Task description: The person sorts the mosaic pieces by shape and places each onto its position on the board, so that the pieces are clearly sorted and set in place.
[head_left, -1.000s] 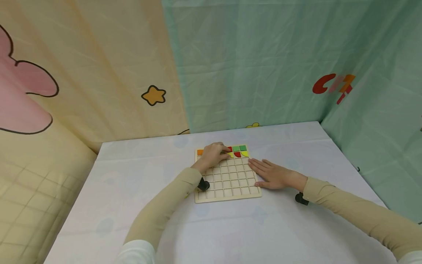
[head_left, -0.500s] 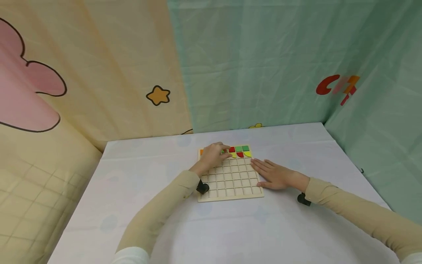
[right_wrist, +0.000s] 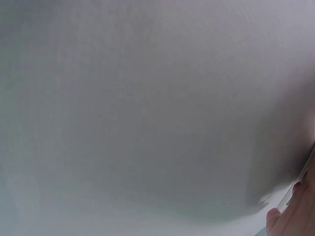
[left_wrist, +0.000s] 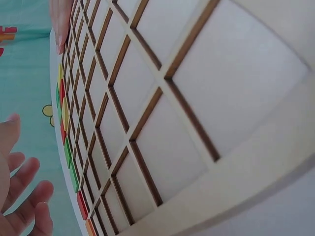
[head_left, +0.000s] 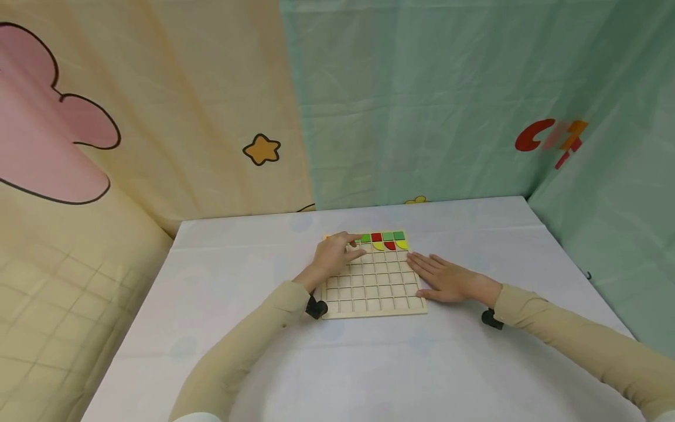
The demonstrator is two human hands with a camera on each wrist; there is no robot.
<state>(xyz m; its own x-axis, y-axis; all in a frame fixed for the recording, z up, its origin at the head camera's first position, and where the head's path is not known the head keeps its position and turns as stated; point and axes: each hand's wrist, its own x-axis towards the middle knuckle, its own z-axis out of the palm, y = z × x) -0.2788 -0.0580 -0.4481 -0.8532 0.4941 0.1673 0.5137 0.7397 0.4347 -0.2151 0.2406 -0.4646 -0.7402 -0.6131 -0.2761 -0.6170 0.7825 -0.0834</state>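
A wooden grid board [head_left: 373, 284] lies on the table, with coloured tiles along its far edge. My left hand [head_left: 332, 254] is above the board's far left part, thumb and forefinger apart. In the left wrist view its fingers [left_wrist: 35, 194] look loosely bent, with nothing between them. Close to it are a bright green tile [head_left: 365, 238] and a red tile [head_left: 376, 237]. A yellow quarter-round piece [head_left: 378, 246] and a red one [head_left: 389, 245] lie in the second row. My right hand [head_left: 448, 279] lies flat, its fingertips touching the board's right edge.
A white patterned cloth [head_left: 263, 363] covers the table. Printed curtains [head_left: 422, 105] hang behind and beside it. Small black cameras [head_left: 316, 308] are strapped to both wrists. The right wrist view shows mostly blurred pale cloth, with the right hand [right_wrist: 294, 216] at its lower corner.
My left hand has drawn back to the left over the board, and its thumb and forefinger show more plainly apart. The right hand stays at the edge. The head view has shifted slightly.
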